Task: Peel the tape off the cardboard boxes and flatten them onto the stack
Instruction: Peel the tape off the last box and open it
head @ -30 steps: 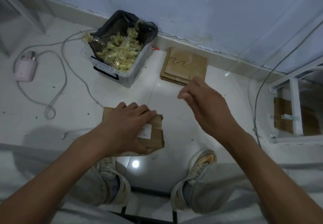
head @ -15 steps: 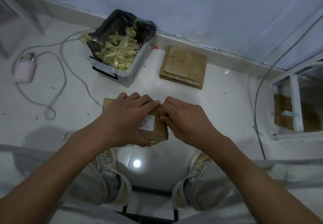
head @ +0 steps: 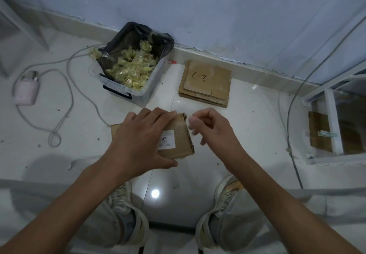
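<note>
Head camera: left hand [head: 142, 140] clamps the cardboard box [head: 179, 134] — fingers spread over its top, thumb at the near edge. Right hand [head: 214, 133] curls just beside the box's right edge — whether it pinches tape cannot be told. The flattened stack [head: 206, 83] lies beyond.

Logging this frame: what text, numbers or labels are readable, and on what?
"2-2" (handwritten, could be "7-7"): top sheet of the flattened stack.
"3": white label on the cardboard box under the left hand; small print unreadable.
Strip label on cardboard at right: blurred.
</note>
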Demonstrator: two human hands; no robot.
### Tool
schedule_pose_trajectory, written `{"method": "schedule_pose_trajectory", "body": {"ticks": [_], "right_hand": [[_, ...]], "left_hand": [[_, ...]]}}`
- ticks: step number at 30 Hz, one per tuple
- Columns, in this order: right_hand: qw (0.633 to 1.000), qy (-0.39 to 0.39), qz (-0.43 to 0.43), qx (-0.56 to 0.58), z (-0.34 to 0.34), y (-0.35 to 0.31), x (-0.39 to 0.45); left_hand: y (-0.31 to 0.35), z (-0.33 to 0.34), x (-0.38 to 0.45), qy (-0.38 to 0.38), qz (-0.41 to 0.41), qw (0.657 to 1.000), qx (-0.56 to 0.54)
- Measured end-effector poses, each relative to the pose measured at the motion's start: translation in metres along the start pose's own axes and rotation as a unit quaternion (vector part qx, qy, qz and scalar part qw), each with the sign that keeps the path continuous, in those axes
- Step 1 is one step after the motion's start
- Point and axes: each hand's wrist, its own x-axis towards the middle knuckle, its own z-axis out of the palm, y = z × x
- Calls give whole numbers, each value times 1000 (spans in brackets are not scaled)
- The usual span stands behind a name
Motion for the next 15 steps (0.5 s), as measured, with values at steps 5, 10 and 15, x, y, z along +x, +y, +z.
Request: {"method": "schedule_pose_trajectory", "body": {"ticks": [5, 10, 15], "right_hand": [[996, -20, -62, -59, 0, 3, 1], [999, -4, -22, 33, 3, -2, -5], [993, 61, -13, 100, -4, -6, -6]], "left_hand": [[9, 6, 0, -32, -5, 999, -30], [16, 16, -6, -43, -11, 992, -119], [16, 17, -3, 21, -21, 986, -167]]}}
